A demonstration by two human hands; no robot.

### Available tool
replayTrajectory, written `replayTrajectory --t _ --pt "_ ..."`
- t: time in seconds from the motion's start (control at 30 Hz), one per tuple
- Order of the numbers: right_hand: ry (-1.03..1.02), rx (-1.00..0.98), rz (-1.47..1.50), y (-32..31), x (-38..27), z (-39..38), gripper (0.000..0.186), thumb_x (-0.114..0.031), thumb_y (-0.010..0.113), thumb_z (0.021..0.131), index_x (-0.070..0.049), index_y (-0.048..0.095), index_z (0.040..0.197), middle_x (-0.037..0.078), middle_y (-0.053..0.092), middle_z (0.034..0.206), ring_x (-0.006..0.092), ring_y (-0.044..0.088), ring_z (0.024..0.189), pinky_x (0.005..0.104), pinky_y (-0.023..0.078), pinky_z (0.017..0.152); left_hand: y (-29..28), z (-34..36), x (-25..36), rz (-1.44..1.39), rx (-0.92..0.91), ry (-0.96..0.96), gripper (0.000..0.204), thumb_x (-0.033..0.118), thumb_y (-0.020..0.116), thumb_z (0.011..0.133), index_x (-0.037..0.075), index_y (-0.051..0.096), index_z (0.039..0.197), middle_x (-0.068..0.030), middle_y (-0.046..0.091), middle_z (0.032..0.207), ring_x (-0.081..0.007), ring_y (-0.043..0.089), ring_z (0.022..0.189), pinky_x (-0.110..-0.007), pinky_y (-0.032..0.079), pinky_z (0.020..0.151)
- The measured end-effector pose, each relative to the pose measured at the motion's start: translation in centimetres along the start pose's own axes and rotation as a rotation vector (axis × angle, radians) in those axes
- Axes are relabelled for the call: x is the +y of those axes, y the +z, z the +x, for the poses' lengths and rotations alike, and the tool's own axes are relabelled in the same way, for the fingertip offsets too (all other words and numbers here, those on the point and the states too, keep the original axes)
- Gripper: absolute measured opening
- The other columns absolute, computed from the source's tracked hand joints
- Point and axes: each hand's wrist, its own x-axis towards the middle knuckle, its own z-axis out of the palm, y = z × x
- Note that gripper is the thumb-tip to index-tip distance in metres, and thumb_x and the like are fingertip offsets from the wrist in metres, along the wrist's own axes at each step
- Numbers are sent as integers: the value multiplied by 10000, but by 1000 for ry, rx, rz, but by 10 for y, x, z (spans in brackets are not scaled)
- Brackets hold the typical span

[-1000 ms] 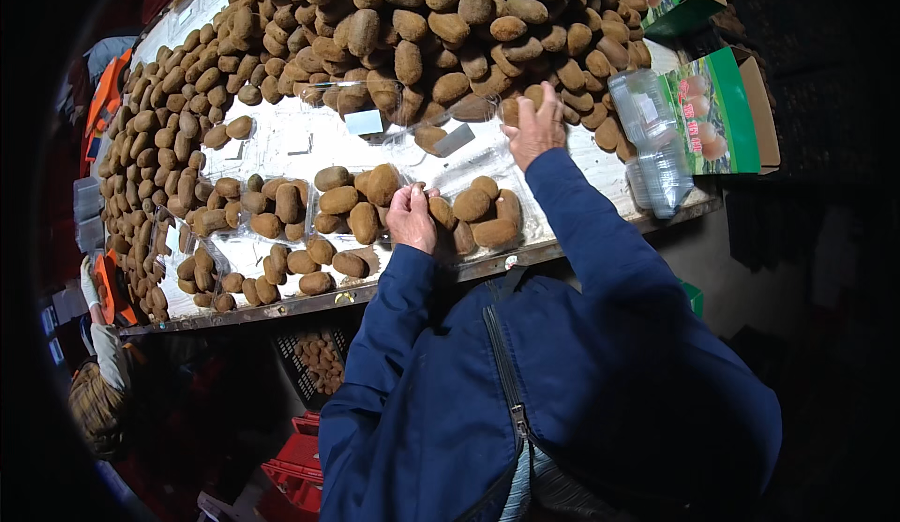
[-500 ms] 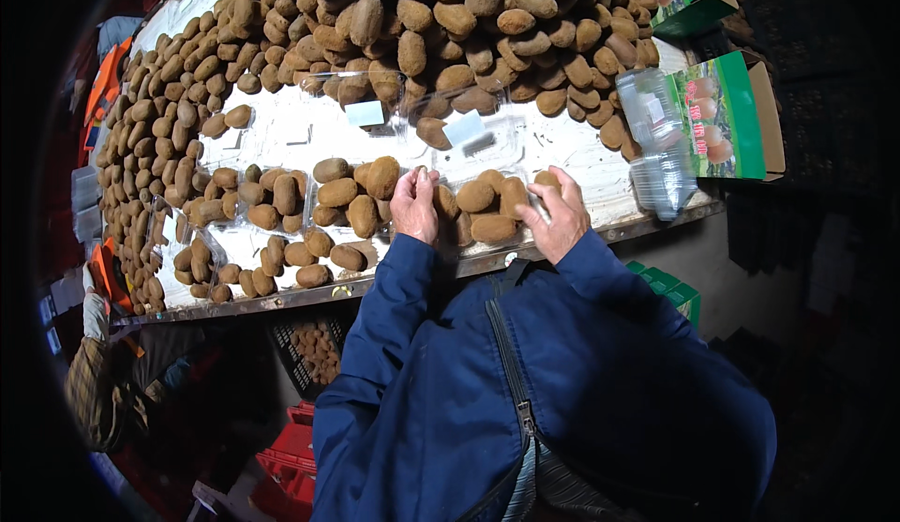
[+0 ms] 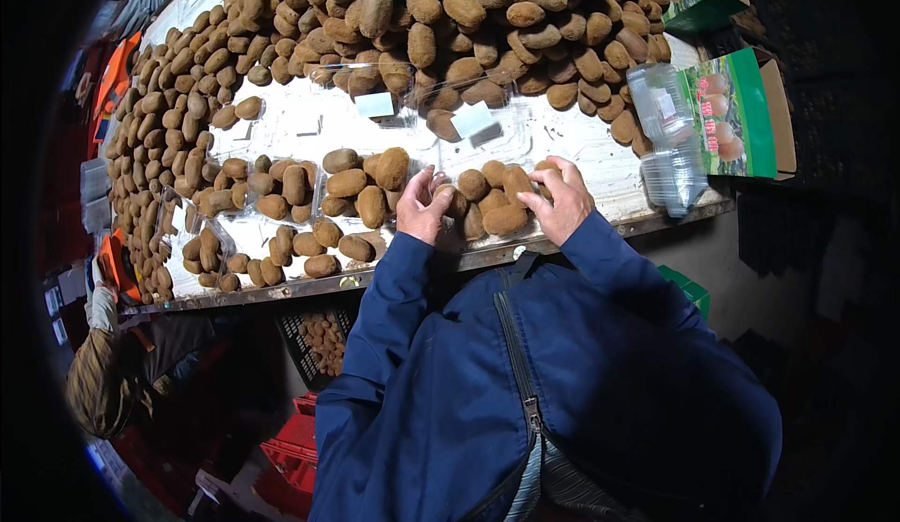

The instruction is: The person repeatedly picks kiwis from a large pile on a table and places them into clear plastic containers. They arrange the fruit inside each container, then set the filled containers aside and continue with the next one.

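Observation:
Several brown, fuzzy kiwifruit [image 3: 491, 201] sit in a group between my two hands near the table's front edge. My left hand [image 3: 424, 207] is curled at the left side of the group, its thumb and fingers closed on a kiwifruit [image 3: 455, 202]. On the right side, my right hand [image 3: 564, 205] has its fingers bent over another kiwifruit [image 3: 545, 167], with the thumb against the group. A clear plastic clamshell lid [image 3: 504, 134] with a pale label [image 3: 475, 121] lies open just beyond them. The tray under the group is mostly hidden by fruit.
A large kiwifruit heap [image 3: 450, 15] covers the table's back and left. Filled clear trays [image 3: 366, 184] stand left of my hands. Stacked empty clamshells [image 3: 671, 161] and a green printed carton [image 3: 736, 114] stand at right. Another person's gloved hand [image 3: 102, 306] is at far left.
My right hand has moved slightly inward with its kiwifruit toward the group. The front fruit has turned a little, and the left hand's fingers have shifted onto a fruit. The view has shifted slightly.

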Motion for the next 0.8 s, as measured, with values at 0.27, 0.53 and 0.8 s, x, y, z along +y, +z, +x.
replayTrajectory --t 0.27,0.53,0.8 --pt "-479 36 -50 1 -31 7 303 25 705 787 -94 692 1065 188 568 1279 339 567 1181 427 505 930 5 -5 8 182 50 14 602 197 646 957 -122 395 1401 -188 600 1270 -202 575 1163 -301 456 993" --pt "-427 191 -107 -11 -6 13 295 -32 630 864 -31 652 1159 174 650 1187 351 585 1156 404 487 968 1 -26 -12 422 179 60 444 217 596 964 -75 541 1294 -209 680 1085 -226 656 998 -334 511 884" --pt "361 24 462 42 47 50 263 -169 636 957 44 648 1111 114 711 991 161 672 874 291 534 791 -1 -48 -29 537 131 -116 260 94 725 819 -17 608 1023 -112 676 788 -201 651 707 -338 524 691"
